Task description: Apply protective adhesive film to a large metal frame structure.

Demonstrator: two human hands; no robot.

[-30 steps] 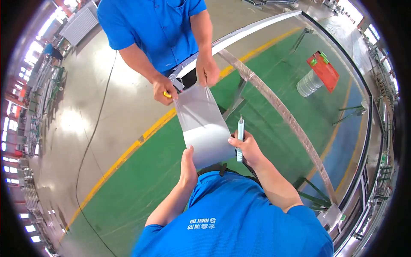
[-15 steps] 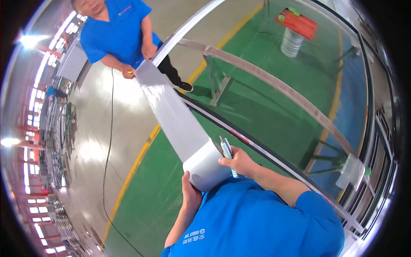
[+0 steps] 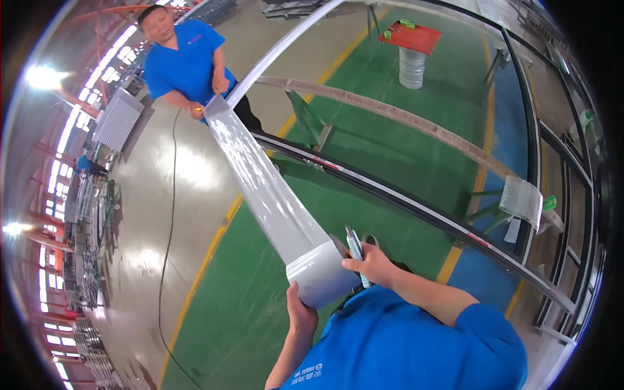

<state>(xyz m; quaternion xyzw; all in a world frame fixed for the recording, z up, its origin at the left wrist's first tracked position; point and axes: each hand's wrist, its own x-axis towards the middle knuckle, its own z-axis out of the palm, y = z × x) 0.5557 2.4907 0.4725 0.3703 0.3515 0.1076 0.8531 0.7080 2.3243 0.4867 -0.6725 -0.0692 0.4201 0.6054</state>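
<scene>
Roll of grey film [image 3: 320, 278], held between two hands
Left hand [image 3: 300, 311] cups roll underneath; right hand [image 3: 372, 265] grips roll end, pinching pen-like tool [image 3: 355, 248]; co-worker [image 3: 185, 65] holds sheet's far end

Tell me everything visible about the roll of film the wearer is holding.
The film roll is glossy pale grey, plastic-looking, wound into a thick cylinder. The left hand supports it from below; the right hand, gripping a slim tool, rests at its right end. A long shiny strip runs unrolled from it, taut, across the floor space to a co-worker's hands.
</scene>
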